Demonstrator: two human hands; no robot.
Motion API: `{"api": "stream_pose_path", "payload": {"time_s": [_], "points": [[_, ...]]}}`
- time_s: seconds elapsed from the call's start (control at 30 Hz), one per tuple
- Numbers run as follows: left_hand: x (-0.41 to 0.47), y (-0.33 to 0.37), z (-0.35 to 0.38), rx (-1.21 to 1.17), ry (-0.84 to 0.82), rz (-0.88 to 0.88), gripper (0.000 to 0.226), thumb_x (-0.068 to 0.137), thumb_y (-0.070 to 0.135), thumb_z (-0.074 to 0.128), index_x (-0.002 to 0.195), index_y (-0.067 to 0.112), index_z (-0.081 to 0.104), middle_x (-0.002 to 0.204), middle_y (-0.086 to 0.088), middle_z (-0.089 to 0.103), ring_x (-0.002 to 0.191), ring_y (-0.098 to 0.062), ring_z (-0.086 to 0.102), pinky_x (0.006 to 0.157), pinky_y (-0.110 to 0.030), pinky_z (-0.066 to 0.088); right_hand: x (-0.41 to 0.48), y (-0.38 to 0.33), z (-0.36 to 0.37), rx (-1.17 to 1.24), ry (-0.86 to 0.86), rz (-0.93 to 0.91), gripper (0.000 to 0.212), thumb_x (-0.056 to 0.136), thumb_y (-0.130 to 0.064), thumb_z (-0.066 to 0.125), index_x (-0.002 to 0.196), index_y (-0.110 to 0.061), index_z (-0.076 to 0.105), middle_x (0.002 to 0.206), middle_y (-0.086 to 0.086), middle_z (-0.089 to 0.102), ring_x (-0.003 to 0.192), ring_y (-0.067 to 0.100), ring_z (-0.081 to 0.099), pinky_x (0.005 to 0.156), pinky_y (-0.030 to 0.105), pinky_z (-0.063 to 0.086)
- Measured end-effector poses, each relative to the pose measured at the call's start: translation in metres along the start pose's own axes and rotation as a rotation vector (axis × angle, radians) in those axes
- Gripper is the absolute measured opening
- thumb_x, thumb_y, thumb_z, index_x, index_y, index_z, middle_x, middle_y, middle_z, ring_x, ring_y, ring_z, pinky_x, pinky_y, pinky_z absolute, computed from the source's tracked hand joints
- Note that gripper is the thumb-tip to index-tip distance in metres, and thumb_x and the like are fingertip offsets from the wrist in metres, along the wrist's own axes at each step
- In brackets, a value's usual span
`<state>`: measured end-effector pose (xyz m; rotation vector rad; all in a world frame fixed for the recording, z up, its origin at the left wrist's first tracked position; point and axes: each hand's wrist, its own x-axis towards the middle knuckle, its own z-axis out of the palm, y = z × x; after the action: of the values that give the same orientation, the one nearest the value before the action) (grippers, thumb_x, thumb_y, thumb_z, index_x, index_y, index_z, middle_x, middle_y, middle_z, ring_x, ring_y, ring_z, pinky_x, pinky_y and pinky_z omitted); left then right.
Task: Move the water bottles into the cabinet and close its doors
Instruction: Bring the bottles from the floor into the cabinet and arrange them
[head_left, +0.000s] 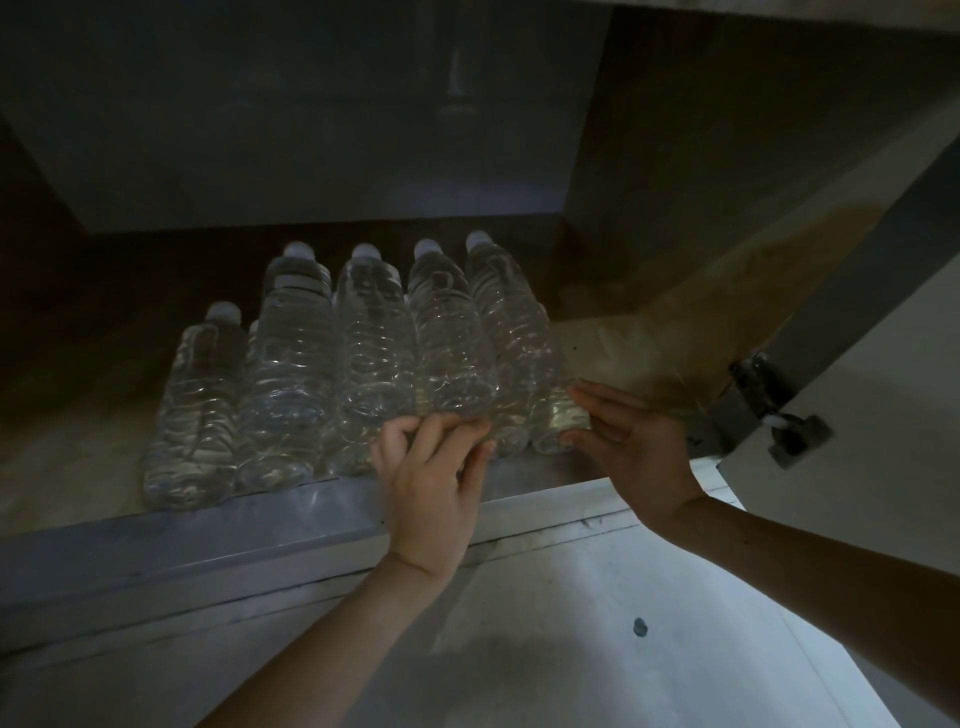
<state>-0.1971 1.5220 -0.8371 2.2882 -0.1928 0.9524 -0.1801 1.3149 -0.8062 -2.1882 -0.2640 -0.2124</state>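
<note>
Several clear water bottles (291, 364) with white caps stand packed together on the floor of a dark open cabinet (649, 332). My left hand (431, 483) grips the base of one bottle (447, 343) in the front row. My right hand (634, 441) has its fingers spread, the fingertips touching the base of the rightmost bottle (519, 332). The cabinet's right door (883, 395) stands open, its metal hinge (769, 405) showing at the right.
A pale front ledge (208, 540) runs across below the bottles. A light floor (571, 649) lies beneath my arms. The cabinet's back wall (311, 130) is dim, with bare cabinet floor to the left and right of the bottles.
</note>
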Motion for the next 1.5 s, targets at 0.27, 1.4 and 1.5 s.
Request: {"api": "stream_pose_path", "payload": {"time_s": [0.27, 1.4, 1.5], "points": [[0.001, 0.001, 0.0, 0.004, -0.012, -0.017, 0.016, 0.077, 0.02, 0.084, 0.091, 0.02, 0.076, 0.089, 0.011, 0.066, 0.091, -0.015, 0.04, 0.082, -0.031, 0.03, 0.004, 0.001, 0.003, 0.055, 0.043, -0.029, 0.049, 0.078, -0.018, 0.076, 0.122, -0.03, 0.058, 0.13, -0.001, 0.063, 0.118, 0.023, 0.063, 0.101, 0.046, 0.051], [0.026, -0.042, -0.075, 0.394, -0.233, 0.154, 0.098, 0.08, 0.063, 0.058, 0.15, 0.004, 0.025, 0.157, -0.016, 0.033, 0.147, -0.029, 0.025, 0.124, -0.039, 0.001, 0.003, -0.03, 0.042, -0.297, 0.045, -0.224, 0.03, 0.081, -0.009, 0.077, 0.11, -0.015, 0.071, 0.109, 0.001, 0.063, 0.102, 0.007, 0.049, 0.091, 0.007, 0.037], [0.027, -0.042, -0.075, 0.371, -0.221, 0.146, 0.097, 0.078, 0.061, 0.062, 0.148, 0.003, 0.03, 0.155, -0.015, 0.037, 0.145, -0.027, 0.029, 0.124, -0.038, 0.001, 0.006, -0.03, 0.043, -0.263, 0.05, -0.215, 0.027, 0.082, -0.006, 0.076, 0.108, -0.013, 0.073, 0.108, 0.001, 0.063, 0.102, 0.016, 0.056, 0.091, 0.025, 0.048]]}}
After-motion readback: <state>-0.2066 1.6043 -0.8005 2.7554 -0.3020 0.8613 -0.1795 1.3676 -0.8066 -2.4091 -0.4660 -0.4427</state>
